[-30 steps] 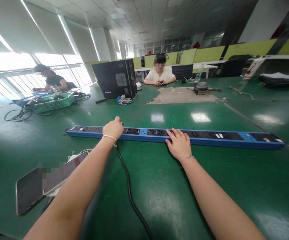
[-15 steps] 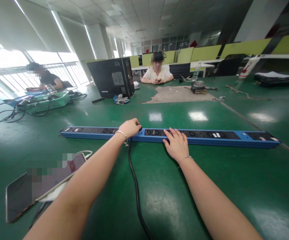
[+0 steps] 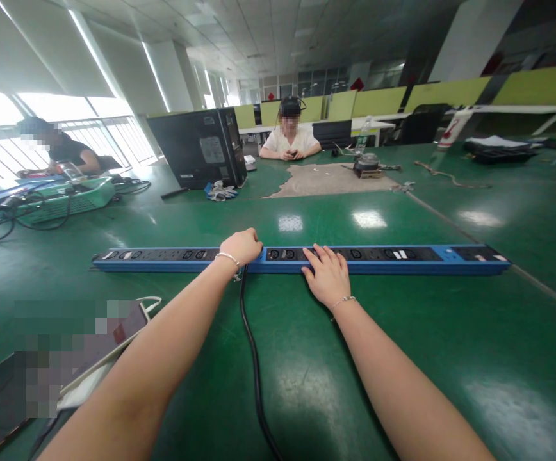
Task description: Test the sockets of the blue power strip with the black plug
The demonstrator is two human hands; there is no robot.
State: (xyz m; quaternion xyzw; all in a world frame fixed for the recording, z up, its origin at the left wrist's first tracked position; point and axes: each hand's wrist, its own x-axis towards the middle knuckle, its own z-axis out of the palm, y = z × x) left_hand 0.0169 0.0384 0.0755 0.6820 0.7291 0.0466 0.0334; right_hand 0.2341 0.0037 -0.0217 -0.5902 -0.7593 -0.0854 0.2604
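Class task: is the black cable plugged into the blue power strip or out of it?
Cannot tell. The left hand covers the spot where the black cable meets the blue power strip, hiding the plug.

Both bare forearms reach forward from the lower edge of the view, converging slightly. The left hand (image 3: 242, 246) is curled into a loose fist, knuckles up, fingers folded under and hidden, a thin bracelet at the wrist. The right hand (image 3: 325, 276) lies palm down, fingers (image 3: 317, 257) extended and slightly spread, pointing up and left, a thin bracelet at its wrist too.
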